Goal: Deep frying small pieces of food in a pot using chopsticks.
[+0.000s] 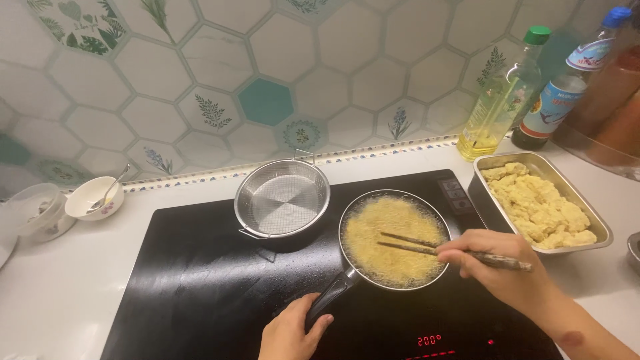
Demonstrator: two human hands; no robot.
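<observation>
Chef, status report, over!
Left hand grips black pan handle. Right hand holds dark wooden chopsticks over bubbling yellow oil. Nothing blocking.

A steel mesh strainer basket [283, 198] is being kept on the black induction cooktop [200, 280]. A metal tray [593, 220] of battered pieces [539, 207] is being kept at the right. An oil bottle [503, 100] and a sauce bottle [560, 93] are being stood against the tiled wall [200, 73]. A small white bowl [95, 198] with a spoon [113, 187] is being kept at the left.
</observation>
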